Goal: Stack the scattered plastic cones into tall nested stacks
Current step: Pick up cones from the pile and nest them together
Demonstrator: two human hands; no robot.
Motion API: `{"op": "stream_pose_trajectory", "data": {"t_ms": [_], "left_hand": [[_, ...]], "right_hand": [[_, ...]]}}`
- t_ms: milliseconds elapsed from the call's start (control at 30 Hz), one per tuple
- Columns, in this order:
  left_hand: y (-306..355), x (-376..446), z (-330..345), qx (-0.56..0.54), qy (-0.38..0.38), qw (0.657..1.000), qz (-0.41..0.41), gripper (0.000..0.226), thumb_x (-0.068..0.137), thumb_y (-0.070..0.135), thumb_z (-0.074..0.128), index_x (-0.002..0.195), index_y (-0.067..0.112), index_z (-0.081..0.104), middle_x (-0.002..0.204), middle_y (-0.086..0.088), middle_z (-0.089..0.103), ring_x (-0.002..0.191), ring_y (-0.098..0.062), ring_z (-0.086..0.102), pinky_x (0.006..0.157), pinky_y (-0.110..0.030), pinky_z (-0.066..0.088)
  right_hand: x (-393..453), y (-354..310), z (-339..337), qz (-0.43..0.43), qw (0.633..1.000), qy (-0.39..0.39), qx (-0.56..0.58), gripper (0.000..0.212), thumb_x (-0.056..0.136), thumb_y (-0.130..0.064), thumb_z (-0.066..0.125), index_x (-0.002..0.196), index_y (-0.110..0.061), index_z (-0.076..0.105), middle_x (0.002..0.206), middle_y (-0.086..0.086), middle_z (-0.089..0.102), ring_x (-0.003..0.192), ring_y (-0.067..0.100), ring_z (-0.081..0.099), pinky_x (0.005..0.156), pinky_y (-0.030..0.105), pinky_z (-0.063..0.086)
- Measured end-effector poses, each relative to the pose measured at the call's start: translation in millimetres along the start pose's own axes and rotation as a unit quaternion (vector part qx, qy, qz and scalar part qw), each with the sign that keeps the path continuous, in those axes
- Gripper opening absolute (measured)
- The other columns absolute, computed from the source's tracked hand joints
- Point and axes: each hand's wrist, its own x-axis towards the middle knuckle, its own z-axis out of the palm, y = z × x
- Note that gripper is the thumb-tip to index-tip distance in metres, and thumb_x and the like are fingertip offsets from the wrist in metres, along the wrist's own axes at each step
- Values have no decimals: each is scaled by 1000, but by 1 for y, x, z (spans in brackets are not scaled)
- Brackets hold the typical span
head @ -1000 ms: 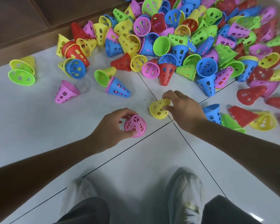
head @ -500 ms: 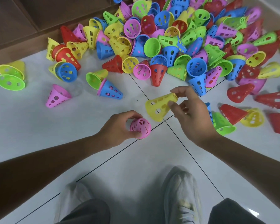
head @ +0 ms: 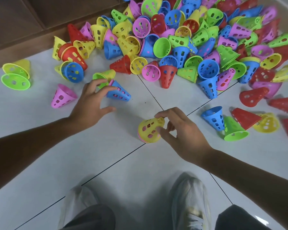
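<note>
A yellow cone (head: 149, 130) stands tip-up on the white tiled floor (head: 40, 130), nested over a pink cone whose rim shows at its base. My right hand (head: 179, 133) pinches the yellow cone, index finger at its tip and thumb on its side. My left hand (head: 91, 100) reaches up and left with fingers spread. Its fingertips touch a blue cone (head: 119, 92) lying on its side with a pink one nested inside; the thumb is apart from it. A big heap of coloured cones (head: 181, 39) fills the back.
A loose pink cone (head: 61, 97) lies left of my left hand, green and yellow ones (head: 15, 75) at the far left. Blue, green, red and yellow cones (head: 233, 125) lie right of my right hand. Brown wooden furniture (head: 23, 22) borders the back left. My shoes (head: 188, 201) are below.
My right hand set the yellow cone down over the pink cone. My left hand let go of that pink cone and moved up and left to the blue cone.
</note>
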Motion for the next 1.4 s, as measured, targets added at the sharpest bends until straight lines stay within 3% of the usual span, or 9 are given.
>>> {"op": "stream_pose_trajectory", "data": {"t_ms": [267, 400, 700, 900, 1033, 1100, 1200, 1333, 1400], "left_hand": [[-6, 15, 14, -60, -34, 998, -15, 61, 77, 21, 84, 132, 21, 58, 125, -9, 58, 113, -29, 55, 100, -36, 42], [0, 9, 15, -96, -32, 994, -34, 48, 81, 17, 80, 126, 20, 64, 116, -5, 63, 94, -19, 57, 89, -29, 45], [5, -11, 16, -149, -54, 980, -120, 29, 84, 5, 74, 103, 28, 72, 85, -1, 69, 76, -14, 65, 71, -25, 46], [17, -17, 13, -216, -31, 961, -167, 27, 81, 4, 77, 95, 27, 73, 85, -5, 73, 74, -9, 69, 70, -24, 48], [36, -16, 3, -321, -19, 925, -203, 30, 80, 0, 76, 99, 23, 69, 84, -7, 73, 71, -17, 67, 54, -21, 41], [50, -18, -6, -380, -10, 899, -219, 40, 79, -4, 75, 109, 19, 62, 85, -9, 73, 72, -20, 66, 61, -23, 44], [70, -26, -19, -429, -14, 872, -237, 55, 78, -5, 76, 122, 22, 56, 87, -11, 72, 66, -12, 66, 57, -13, 45], [84, -35, -28, -493, -40, 836, -239, 62, 77, -2, 78, 125, 33, 59, 102, -15, 73, 89, -21, 69, 91, -34, 53], [90, -38, -30, -538, -51, 805, -247, 62, 74, -1, 80, 124, 31, 61, 106, -13, 74, 100, -25, 70, 96, -35, 54]], "right_hand": [[-2, 5, 3, -5, 999, -34, -35, 34, 97, -39, 56, 130, -42, 47, 123, -22, 43, 85, 3, 55, 78, 34, 54], [-6, 21, -9, -7, 997, -28, -73, 37, 99, -46, 49, 134, -37, 48, 128, -14, 47, 104, 8, 56, 86, 33, 52], [-19, 106, -58, 175, 951, 54, -251, 51, 93, -37, 59, 139, -20, 45, 131, 8, 51, 123, 32, 43, 100, 49, 42], [-27, 129, -68, 252, 934, 34, -252, 62, 90, -33, 64, 145, -22, 38, 141, 8, 43, 131, 31, 33, 105, 49, 40], [-27, 131, -69, 279, 935, 45, -215, 60, 91, -25, 66, 144, -20, 39, 141, 10, 40, 130, 33, 37, 102, 47, 41], [-28, 130, -68, 274, 937, 46, -211, 58, 90, -23, 67, 142, -19, 42, 139, 11, 41, 126, 35, 41, 100, 46, 42], [-28, 127, -66, 275, 942, 47, -187, 57, 89, -20, 69, 140, -18, 44, 140, 13, 42, 127, 36, 45, 102, 43, 42], [-24, 121, -59, 273, 950, 50, -144, 58, 88, -23, 71, 140, -23, 44, 139, 10, 45, 121, 32, 52, 95, 39, 46], [-23, 117, -55, 265, 954, 34, -137, 59, 88, -26, 71, 140, -25, 44, 141, 6, 44, 119, 29, 52, 90, 33, 44]]}}
